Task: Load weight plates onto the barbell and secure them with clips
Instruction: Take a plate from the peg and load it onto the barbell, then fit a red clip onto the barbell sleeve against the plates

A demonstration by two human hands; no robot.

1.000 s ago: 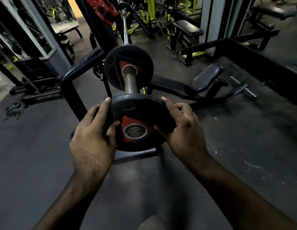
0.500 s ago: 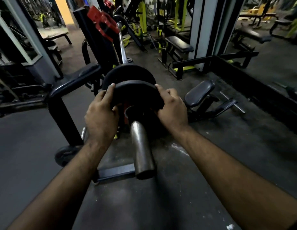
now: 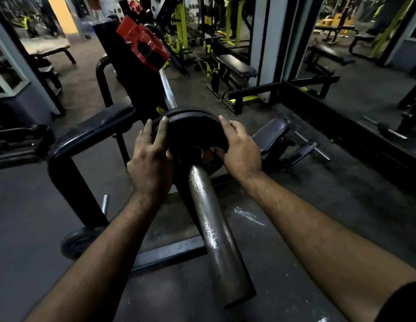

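Weight plate (image 3: pixel 193 131) sits on the barbell sleeve (image 3: pixel 209 219); our left hand (image 3: pixel 151 163) and right hand (image 3: pixel 239 149) both clasp its rim.

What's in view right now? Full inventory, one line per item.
weight plates: two, black, stacked together on the barbell sleeve, centre frame
barbell sleeve: one, bare steel, running from the plates toward the camera
barbell shaft: one, silver, beyond the plates
red block: one, red, on the rack by the shaft
bench frame: one, black, left
padded seat: one, black, right of the plates
flat bench: one, black, background
floor plate: one, black, lower left
hands: left hand and right hand, gripping the near plate's rim
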